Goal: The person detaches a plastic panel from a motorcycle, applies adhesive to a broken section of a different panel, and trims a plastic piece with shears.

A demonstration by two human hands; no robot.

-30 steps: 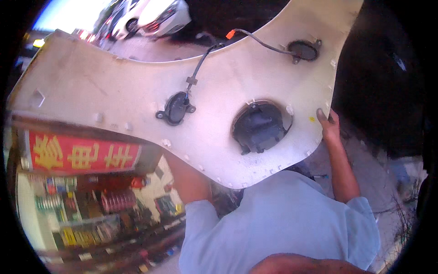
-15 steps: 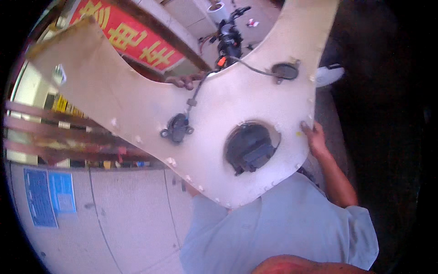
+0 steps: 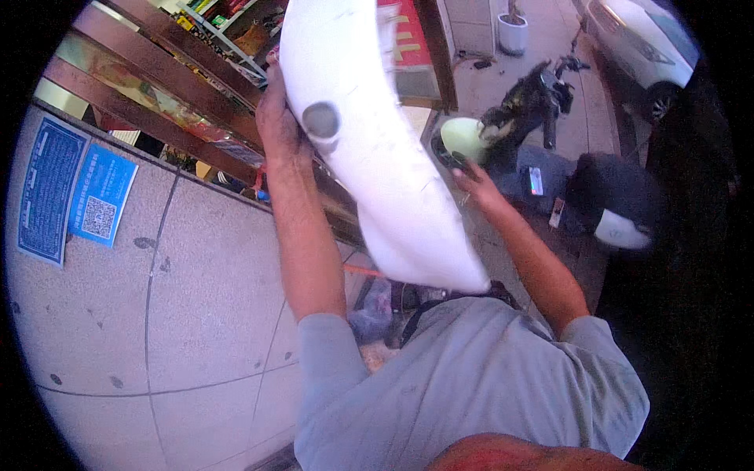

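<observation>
Street-side pavement outside a shop. Large grey stone paving slabs cover the ground; a parked black motor scooter and a white car stand on the roadway. A brown metal-framed shopfront with stocked goods shelves and blue posters marks the retail frontage.

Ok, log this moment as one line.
left hand: holding white panel edge | right hand: at panel's far edge, grip unclear | scooter behind
</observation>
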